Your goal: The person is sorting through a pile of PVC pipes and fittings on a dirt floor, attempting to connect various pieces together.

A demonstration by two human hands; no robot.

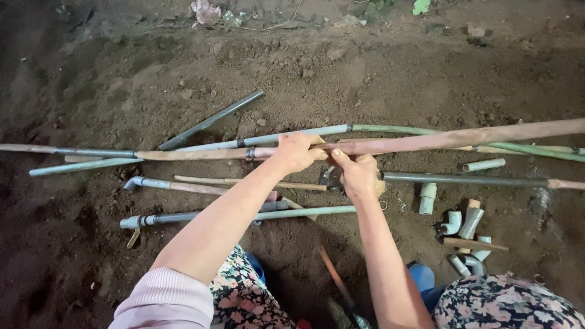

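Brown long pipe (426, 141) over soil, left hand (297, 152) curled around it, right hand (358, 175) pinching its underside, forearms outstretched

Outdoor dirt yard (396, 73), scattered pipes (210, 120)

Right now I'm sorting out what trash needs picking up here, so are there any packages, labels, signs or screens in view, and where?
No label, sign or screen shows.
Crumpled wrapper or scrap: on the soil at the top edge, left of centre, pale pinkish white; too small to tell its kind.
Everything else by the left hand and right hand is bare pipes, such as the long pinkish pipe they grip.
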